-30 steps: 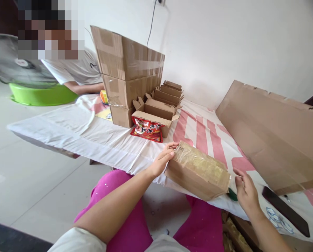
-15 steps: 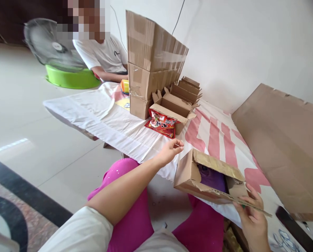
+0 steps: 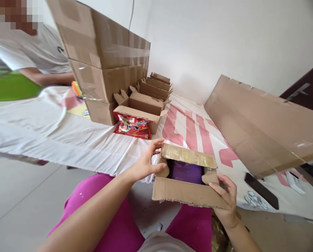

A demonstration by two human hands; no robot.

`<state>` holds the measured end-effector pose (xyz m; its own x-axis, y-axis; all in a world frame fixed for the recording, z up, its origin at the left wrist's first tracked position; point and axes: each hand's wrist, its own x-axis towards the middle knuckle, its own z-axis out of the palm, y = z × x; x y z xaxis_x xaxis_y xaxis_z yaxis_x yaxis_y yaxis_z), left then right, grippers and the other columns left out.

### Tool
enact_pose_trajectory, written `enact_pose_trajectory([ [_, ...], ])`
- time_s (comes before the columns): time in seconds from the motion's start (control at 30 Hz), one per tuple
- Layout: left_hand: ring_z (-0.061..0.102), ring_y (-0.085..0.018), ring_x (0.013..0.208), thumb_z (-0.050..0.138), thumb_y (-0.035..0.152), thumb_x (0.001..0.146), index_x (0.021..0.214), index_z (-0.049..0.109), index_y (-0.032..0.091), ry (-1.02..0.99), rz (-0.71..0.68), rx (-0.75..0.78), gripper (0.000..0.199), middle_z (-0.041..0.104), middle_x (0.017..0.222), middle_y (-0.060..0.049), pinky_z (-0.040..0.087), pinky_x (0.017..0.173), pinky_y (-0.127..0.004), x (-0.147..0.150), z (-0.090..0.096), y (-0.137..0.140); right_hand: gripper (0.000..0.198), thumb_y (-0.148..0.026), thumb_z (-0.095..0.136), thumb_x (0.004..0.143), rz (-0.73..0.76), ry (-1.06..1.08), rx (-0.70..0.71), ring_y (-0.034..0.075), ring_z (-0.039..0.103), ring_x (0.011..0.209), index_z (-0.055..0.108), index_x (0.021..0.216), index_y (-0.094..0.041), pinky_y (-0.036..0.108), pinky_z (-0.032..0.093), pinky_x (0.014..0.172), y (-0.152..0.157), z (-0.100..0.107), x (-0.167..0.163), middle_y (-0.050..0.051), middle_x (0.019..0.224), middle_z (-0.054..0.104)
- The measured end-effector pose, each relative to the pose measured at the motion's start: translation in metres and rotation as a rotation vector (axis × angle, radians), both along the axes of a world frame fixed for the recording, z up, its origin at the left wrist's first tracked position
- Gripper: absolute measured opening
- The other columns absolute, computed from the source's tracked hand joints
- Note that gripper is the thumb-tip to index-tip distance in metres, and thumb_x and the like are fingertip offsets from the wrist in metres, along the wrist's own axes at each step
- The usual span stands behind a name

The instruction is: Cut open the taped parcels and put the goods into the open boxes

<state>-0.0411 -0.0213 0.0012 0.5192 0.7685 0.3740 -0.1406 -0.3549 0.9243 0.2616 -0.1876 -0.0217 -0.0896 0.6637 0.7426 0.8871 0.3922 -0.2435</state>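
A small cardboard box [image 3: 188, 196] is held at the table's front edge over my lap, its top flaps parted. A purple package [image 3: 187, 172] shows inside it, its lower part hidden by the front flap. My left hand [image 3: 148, 162] is on the box's left end, thumb pressed on the side flap and fingers curled behind the corner. At the other end, my right hand [image 3: 226, 197] grips the box, with something small and green [image 3: 222, 187] partly visible by its fingers. Beyond my left hand lies a red food packet [image 3: 134, 126], leaning on an open carton.
Tall stacked cartons [image 3: 104, 45] stand at the left, beside a row of open cartons [image 3: 146, 105]. A large cardboard sheet [image 3: 261, 129] slants at the right. Nearer lie a dark phone [image 3: 261, 190] and a white object [image 3: 295, 182]. A person [image 3: 41, 56] sits at the far left.
My left hand has come from above the tablecloth onto the box's left end. The box's front flap is now folded outward and its opening is wider. The view has turned right.
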Motion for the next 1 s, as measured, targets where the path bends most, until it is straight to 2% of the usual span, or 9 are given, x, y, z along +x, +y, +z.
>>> enact_pose_trajectory([
  [0.1,0.044,-0.028,0.124,0.069,0.026,0.071,0.132,0.039,0.026,0.014,0.035,-0.004,0.068,0.047,0.131,-0.01,0.032,0.106,-0.047,0.003,0.003,-0.003,0.041,-0.021,0.059,0.085,0.035,-0.072,-0.037,0.029,0.05,0.118,0.058,0.125,-0.029,0.046,0.052,0.087,0.0,0.007,0.004,0.012,0.134,0.042],
  [0.2,0.049,-0.027,0.117,0.068,0.026,0.071,0.122,0.049,0.023,-0.031,0.119,-0.047,0.055,0.053,0.124,-0.009,0.035,0.103,-0.046,0.008,0.006,-0.005,0.048,-0.012,0.051,0.086,0.055,-0.121,-0.061,0.025,0.054,0.112,0.053,0.131,-0.029,0.043,0.054,0.084,0.002,0.019,0.016,0.012,0.132,0.045],
  [0.3,0.052,-0.025,0.109,0.069,0.027,0.07,0.112,0.055,0.021,-0.083,0.156,-0.067,0.044,0.058,0.111,-0.007,0.036,0.1,-0.043,0.012,0.007,-0.006,0.047,-0.006,0.046,0.087,-0.005,-0.111,-0.008,0.023,0.057,0.107,0.055,0.127,-0.027,0.042,0.052,0.085,0.004,0.037,0.029,0.011,0.122,0.054],
  [0.43,0.053,-0.022,0.102,0.071,0.026,0.07,0.106,0.058,0.022,-0.126,0.157,-0.04,0.039,0.059,0.102,-0.004,0.037,0.098,-0.039,0.014,0.005,-0.006,0.035,-0.007,0.055,0.085,-0.052,-0.004,0.093,0.023,0.059,0.099,0.06,0.116,-0.023,0.042,0.05,0.084,0.01,0.064,0.032,0.009,0.106,0.062],
  [0.57,0.053,-0.02,0.098,0.07,0.029,0.074,0.104,0.058,0.021,-0.153,0.129,-0.026,0.033,0.057,0.099,-0.004,0.039,0.093,-0.034,0.013,0.001,-0.007,0.027,-0.008,0.059,0.084,0.066,0.04,0.048,0.021,0.06,0.095,0.062,0.105,-0.023,0.04,0.049,0.083,0.024,0.085,0.014,0.007,0.101,0.063],
  [0.73,0.053,-0.021,0.098,0.071,0.037,0.076,0.104,0.057,0.02,-0.169,0.098,-0.018,0.036,0.058,0.101,-0.006,0.04,0.09,-0.033,0.012,0.0,-0.007,0.028,-0.011,0.065,0.082,0.231,-0.086,-0.097,0.021,0.059,0.098,0.061,0.107,-0.024,0.039,0.051,0.085,0.046,0.103,-0.021,0.006,0.102,0.062],
  [0.83,0.053,-0.021,0.099,0.07,0.039,0.077,0.106,0.056,0.02,-0.16,0.084,-0.006,0.037,0.057,0.102,-0.006,0.039,0.09,-0.033,0.011,0.001,-0.007,0.03,-0.016,0.068,0.082,0.281,-0.15,-0.166,0.021,0.059,0.099,0.06,0.109,-0.024,0.038,0.052,0.084,0.053,0.107,-0.038,0.007,0.105,0.062],
  [1.0,0.052,-0.021,0.101,0.068,0.04,0.078,0.108,0.056,0.021,-0.143,0.071,0.019,0.037,0.057,0.104,-0.006,0.038,0.092,-0.034,0.01,0.001,-0.008,0.021,-0.014,0.064,0.084,0.275,-0.199,-0.154,0.02,0.058,0.092,0.062,0.103,-0.023,0.038,0.052,0.08,0.058,0.102,-0.056,0.006,0.097,0.063],
])
